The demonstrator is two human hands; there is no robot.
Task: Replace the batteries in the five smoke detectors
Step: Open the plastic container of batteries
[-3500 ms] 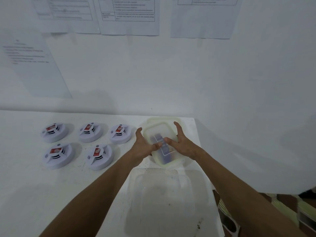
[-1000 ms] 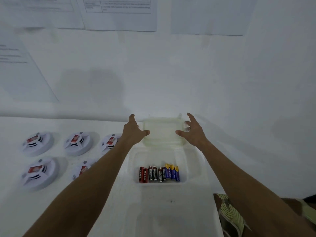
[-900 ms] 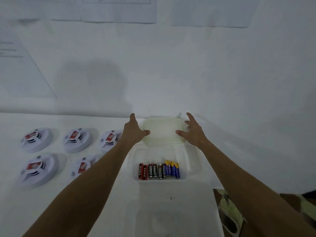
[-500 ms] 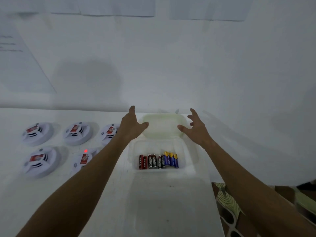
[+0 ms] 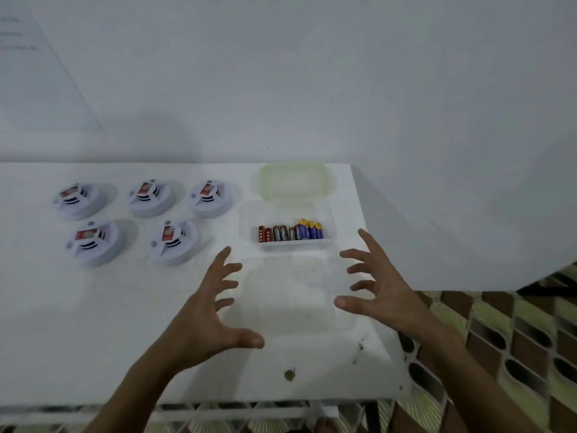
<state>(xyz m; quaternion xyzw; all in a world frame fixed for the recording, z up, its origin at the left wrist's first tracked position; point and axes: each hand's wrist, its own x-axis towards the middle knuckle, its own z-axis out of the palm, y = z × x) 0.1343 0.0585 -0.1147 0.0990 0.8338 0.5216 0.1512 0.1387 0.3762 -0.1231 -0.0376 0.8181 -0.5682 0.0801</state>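
Observation:
Several white smoke detectors (image 5: pixel 173 242) lie in two rows on the left of the white table (image 5: pixel 62 323), each with a red-labelled battery showing. An open clear box (image 5: pixel 248 220) at the back right holds a row of red, black and blue batteries (image 5: pixel 290 233). Its yellowish lid (image 5: pixel 295 182) lies flat behind it against the wall. A second clear container (image 5: pixel 293 295) stands in front of the box. My left hand (image 5: pixel 206 314) and my right hand (image 5: pixel 379 285) hover on either side of that container, fingers spread, holding nothing.
The table's right edge (image 5: pixel 381 307) runs just beside my right hand, with patterned floor tiles (image 5: pixel 499 339) below. Small dark specks (image 5: pixel 289 374) mark the tabletop near the front edge. The white wall rises right behind the lid.
Both hands let go of the lid, now lying at the back, and drew back toward me to the near clear container. The view tilted down.

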